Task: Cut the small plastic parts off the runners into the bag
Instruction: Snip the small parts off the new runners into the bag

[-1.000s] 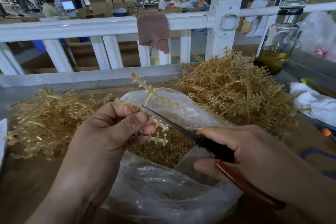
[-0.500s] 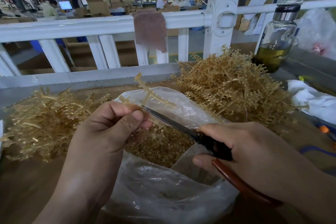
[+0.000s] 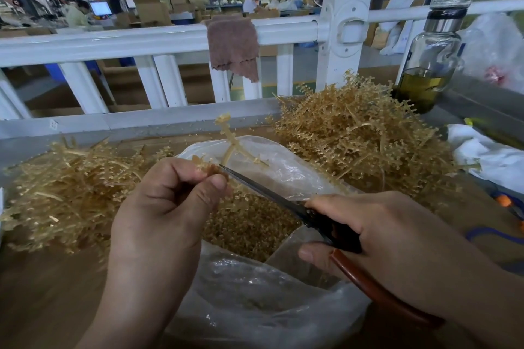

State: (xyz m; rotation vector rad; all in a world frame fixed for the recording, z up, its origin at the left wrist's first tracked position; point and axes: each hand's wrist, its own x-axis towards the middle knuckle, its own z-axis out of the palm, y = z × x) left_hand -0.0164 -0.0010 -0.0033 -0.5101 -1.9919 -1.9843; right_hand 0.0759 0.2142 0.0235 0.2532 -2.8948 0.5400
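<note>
Left hand (image 3: 161,212) pinches runner (image 3: 231,144) — lower end hidden (scissors (image 3: 272,197) beside).

Runner (image 3: 231,147): amber, branched, stood upright over the bag mouth, pinched at its base by the left hand (image 3: 158,207).
Cutters (image 3: 283,201): dark blades, red-brown handle, gripped by the right hand (image 3: 397,241), tip at the runner's base.
Bag (image 3: 255,306): clear plastic, lay open.
Small parts (image 3: 249,227): amber, heaped inside the bag.
Left pile (image 3: 65,193), right pile (image 3: 360,139): tangled runners flanking the bag.
</note>
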